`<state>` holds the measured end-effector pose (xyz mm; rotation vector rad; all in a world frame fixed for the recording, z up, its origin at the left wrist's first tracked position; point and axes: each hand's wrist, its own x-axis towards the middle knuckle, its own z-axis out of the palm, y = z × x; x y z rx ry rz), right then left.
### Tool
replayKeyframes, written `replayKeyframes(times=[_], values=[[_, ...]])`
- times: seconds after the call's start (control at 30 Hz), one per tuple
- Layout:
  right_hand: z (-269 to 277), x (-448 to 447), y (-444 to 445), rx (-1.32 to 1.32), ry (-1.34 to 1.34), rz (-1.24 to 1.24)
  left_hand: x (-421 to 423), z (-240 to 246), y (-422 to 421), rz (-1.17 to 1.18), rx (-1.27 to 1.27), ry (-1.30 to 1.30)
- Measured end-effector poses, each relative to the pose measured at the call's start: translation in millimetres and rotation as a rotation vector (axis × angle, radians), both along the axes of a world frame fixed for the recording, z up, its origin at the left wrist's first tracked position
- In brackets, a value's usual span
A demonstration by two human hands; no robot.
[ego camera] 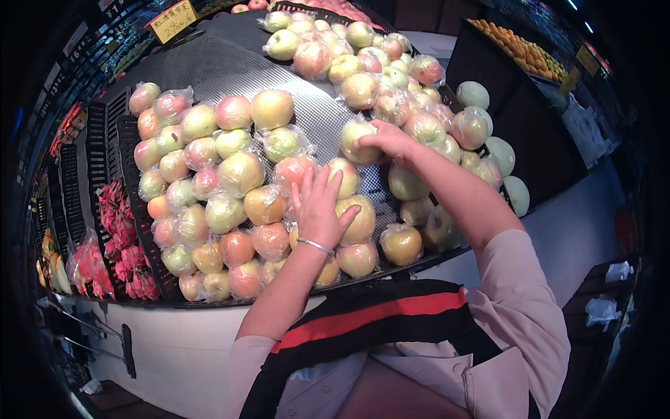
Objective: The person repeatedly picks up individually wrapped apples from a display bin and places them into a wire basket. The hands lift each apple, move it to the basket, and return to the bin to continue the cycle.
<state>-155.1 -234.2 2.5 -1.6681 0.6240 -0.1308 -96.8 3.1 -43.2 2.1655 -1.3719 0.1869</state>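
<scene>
My right hand [390,142] grips a pale green wrapped apple [356,137] over the bare strip of the display. Spread flat, my left hand [320,209] rests on the wrapped apples, with a bangle [315,245] at its wrist. A large yellowish apple [358,220] lies beside my left thumb, and a pinkish apple [294,172] shows just beyond the fingers. Left of that hand, red and green apples in clear plastic film [241,173] stand in rough rows. More wrapped apples [361,90] are heaped beyond and right of my right hand.
The sloping display stand [209,60] has a black textured surface. Dragon fruit [123,230] lie behind a black slatted divider [138,209] at left. Pale green melons [501,154] line the right edge. A yellow price sign [171,22] stands at the back; oranges [515,47] sit far right.
</scene>
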Motion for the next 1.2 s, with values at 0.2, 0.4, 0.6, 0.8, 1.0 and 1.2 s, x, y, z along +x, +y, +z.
replayKeyframes(times=[0.2, 0.4, 0.6, 0.8, 1.0, 1.2], values=[[-0.7, 26.6, 16.8, 0.323, -0.139, -0.024, -1.2, -1.7, 1.0, 0.001, -0.029, 0.017], [-15.5, 45.2, 30.6, -0.238, -0.218, 0.217, -1.1, -1.3, 1.2, 0.01, -0.035, 0.019], [12.1, 13.6, -10.1, -0.501, -0.156, 0.198, 0.9, -4.2, -0.2, 0.003, -0.006, -0.016], [38.3, -62.8, -25.5, -0.842, 0.366, 0.482, 1.7, -6.9, 0.1, -0.022, -0.042, 0.03], [4.5, -94.7, 8.4, -1.08, 0.331, 0.343, 1.3, -6.0, -0.3, -0.014, -0.021, 0.017], [-9.6, -96.4, -8.8, -0.87, 0.094, 0.119, 2.1, -5.7, 1.7, -0.027, -0.04, 0.025]])
